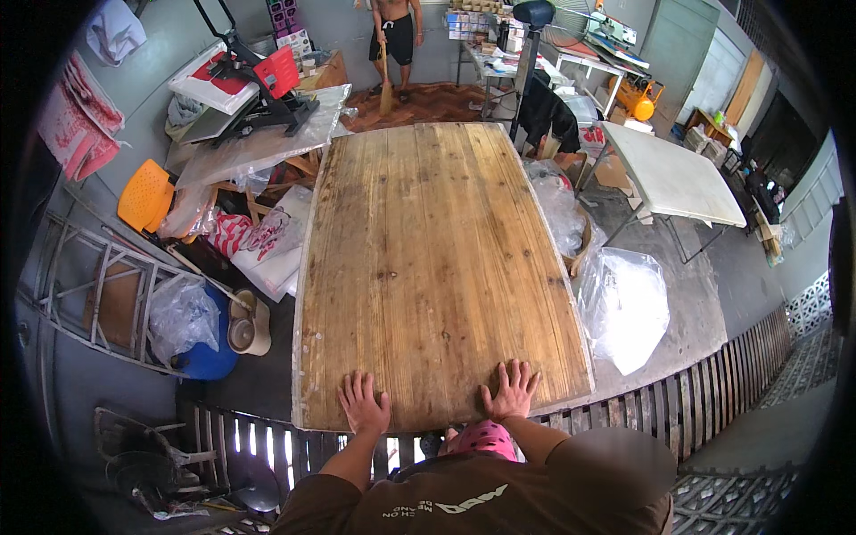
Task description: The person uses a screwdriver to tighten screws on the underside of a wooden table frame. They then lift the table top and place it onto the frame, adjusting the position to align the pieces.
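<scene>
A long wooden table (428,241) of worn planks stretches away in front of me. My left hand (364,406) lies flat on its near edge, fingers spread and holding nothing. To the right, my right hand (512,392) also rests palm down on the planks with its fingers apart. Both hands touch only the wood. Below the near edge, between my arms, a pink clog with holes (486,439) shows.
Left stand a metal ladder (111,290), a blue drum (212,343), a beige bucket (251,325) and an orange chair (145,196). A white folding table (673,174) and a clear plastic bag (624,303) are right. At the far end a person (395,40) holds a broom (385,89).
</scene>
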Motion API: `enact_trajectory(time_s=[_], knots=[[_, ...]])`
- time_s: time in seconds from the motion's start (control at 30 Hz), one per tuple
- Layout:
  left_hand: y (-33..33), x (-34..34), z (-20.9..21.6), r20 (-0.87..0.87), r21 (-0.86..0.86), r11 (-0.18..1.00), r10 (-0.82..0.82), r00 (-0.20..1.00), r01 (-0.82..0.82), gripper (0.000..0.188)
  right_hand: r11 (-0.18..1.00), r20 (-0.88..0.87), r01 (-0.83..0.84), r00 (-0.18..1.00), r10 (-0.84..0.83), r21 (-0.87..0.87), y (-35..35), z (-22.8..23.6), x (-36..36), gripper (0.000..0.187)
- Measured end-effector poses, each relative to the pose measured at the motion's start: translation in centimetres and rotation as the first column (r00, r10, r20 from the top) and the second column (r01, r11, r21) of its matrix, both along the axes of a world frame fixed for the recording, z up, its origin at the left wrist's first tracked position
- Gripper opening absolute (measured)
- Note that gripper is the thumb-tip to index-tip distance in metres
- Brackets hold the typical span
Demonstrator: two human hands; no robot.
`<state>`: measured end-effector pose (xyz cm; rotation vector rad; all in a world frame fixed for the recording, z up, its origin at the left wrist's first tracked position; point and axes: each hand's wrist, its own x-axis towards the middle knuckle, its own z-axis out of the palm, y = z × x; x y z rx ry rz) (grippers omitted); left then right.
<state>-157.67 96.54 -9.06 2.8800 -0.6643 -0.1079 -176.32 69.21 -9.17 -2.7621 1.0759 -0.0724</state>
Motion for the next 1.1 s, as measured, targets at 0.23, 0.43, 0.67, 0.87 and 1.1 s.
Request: enact_trajectory(time_s=[0.23, 0.43, 0.67, 0.87, 1.1], knots=[[0.1, -0.1, 0.3, 0.003, 0.012, 1.0, -0.006, 1.0, 0.006, 0.065, 0.999, -0.069, 0.008, 0.998, -0.005, 0.052, 0.1, 1.2, 0.3, 0.077], [-0.2, -0.1, 0.4, 0.004, -0.004, 1.0, 0.003, 1.0, -0.002, 0.064, 0.999, -0.068, 0.003, 0.998, -0.001, 0.032, 0.0, 0.7, 0.1, 0.078], [0.2, -0.1, -0.6, 0.043, -0.018, 1.0, -0.005, 0.999, 0.006, 0.063, 1.0, 0.014, -0.002, 1.0, 0.002, 0.018, 0.2, 0.6, 0.1, 0.077], [-0.1, 0.1, 0.4, 0.09, -0.086, 0.996, -0.022, 0.996, 0.03, 0.061, 1.0, 0.015, 0.004, 1.0, -0.005, 0.007, 0.3, 0.1, -0.2, 0.077], [0.0, -0.3, -0.4, 0.126, -0.08, 0.996, -0.017, 0.992, 0.027, 0.061, 1.0, 0.059, 0.003, 0.998, -0.003, -0.01, 0.1, 0.0, -0.2, 0.075]])
